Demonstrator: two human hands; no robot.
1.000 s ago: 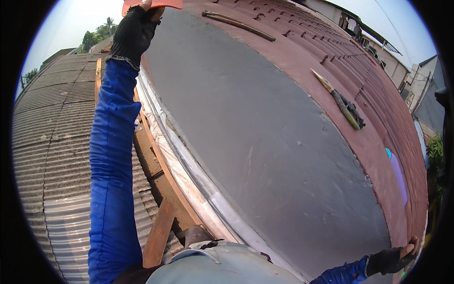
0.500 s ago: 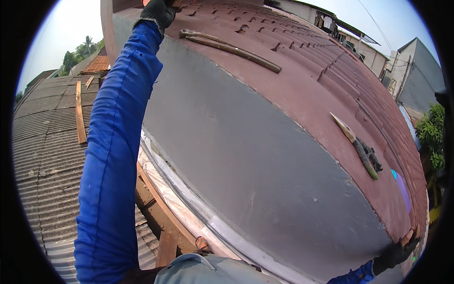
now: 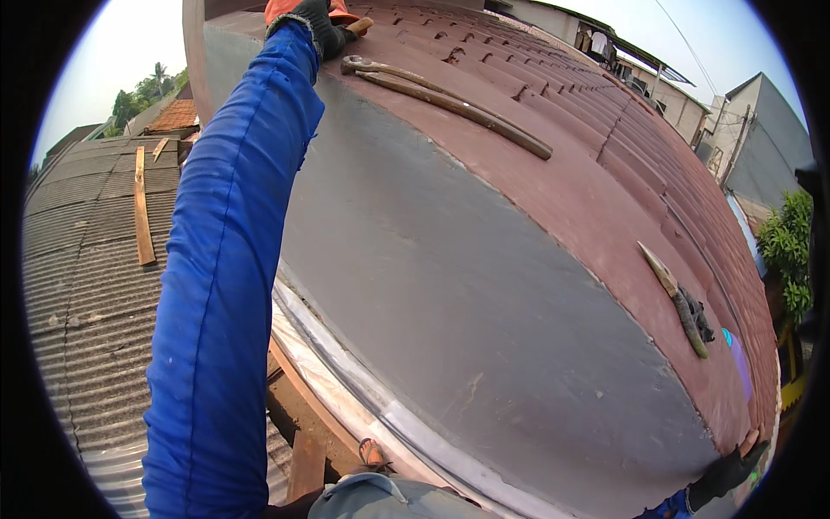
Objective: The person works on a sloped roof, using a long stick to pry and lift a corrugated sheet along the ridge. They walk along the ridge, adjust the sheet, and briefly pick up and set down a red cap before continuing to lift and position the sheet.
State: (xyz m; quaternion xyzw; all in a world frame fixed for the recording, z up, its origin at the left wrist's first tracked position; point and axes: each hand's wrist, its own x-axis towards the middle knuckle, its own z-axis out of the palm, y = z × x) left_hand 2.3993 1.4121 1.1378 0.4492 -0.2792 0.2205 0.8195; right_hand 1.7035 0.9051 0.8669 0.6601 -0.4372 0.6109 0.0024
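Note:
My left hand (image 3: 327,33), in a dark glove, reaches far out to the roof's upper left end. Its fingers are closed around a short wooden handle (image 3: 360,27), whose other end is hidden. Right behind the hand shows an orange, rounded object (image 3: 344,16), mostly covered. My right hand (image 3: 733,471), in a dark glove with bare fingertips, rests with outstretched fingers on the roof's edge at the lower right. Between the hands, long-handled pincers (image 3: 458,107) lie on the reddish-brown roof border. Snips (image 3: 676,298) with pointed jaws and wrapped handles lie nearer my right hand.
A smooth grey wall (image 3: 467,294) drops below the tiled roof (image 3: 605,130). At left lies a lower corrugated roof (image 3: 86,303) with a wooden strip (image 3: 142,208) on it. My sandalled foot (image 3: 371,451) stands beside a pale ledge. A purple object (image 3: 738,368) lies near the snips.
My left hand has come slightly lower and right in view, showing more of the wooden handle and orange object. The view has shifted, so the tools appear further right. My right hand stays on the edge.

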